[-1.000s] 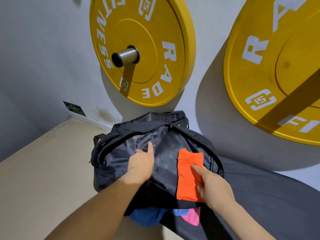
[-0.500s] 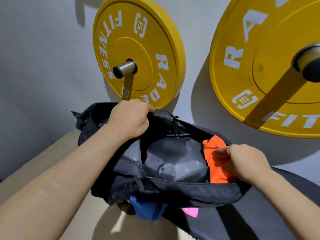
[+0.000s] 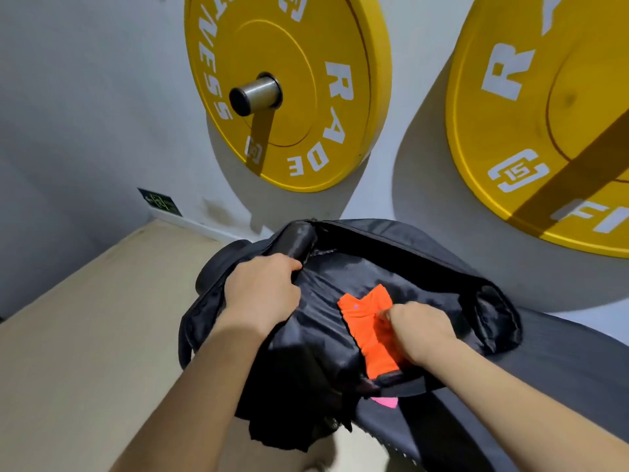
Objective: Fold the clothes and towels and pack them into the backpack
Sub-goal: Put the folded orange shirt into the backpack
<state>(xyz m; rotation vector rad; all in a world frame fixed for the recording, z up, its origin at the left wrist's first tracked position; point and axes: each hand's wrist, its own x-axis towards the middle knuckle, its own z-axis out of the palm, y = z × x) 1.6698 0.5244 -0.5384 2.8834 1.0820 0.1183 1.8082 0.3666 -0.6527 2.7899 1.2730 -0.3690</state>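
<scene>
A black backpack [image 3: 476, 264] lies open in front of me, its mouth facing up. My left hand [image 3: 262, 294] grips the bag's left edge fabric and holds it up. A folded orange cloth [image 3: 366, 321] sits inside the opening against the dark lining. My right hand [image 3: 420, 327] pinches the orange cloth at its right side, fingers curled on it. A pink cloth [image 3: 386, 401] peeks out from under the bag's near edge.
Two yellow weight plates [image 3: 299, 97] [image 3: 544, 124] hang on the white wall just behind the bag. A dark mat [image 3: 561, 386] lies under the bag to the right. Beige floor [image 3: 85, 335] spreads to the left.
The bag has dropped lower and its opening spread wider. My left hand came down with the edge. My right hand pushed the orange cloth further toward the middle of the bag. The blue cloth went out of sight.
</scene>
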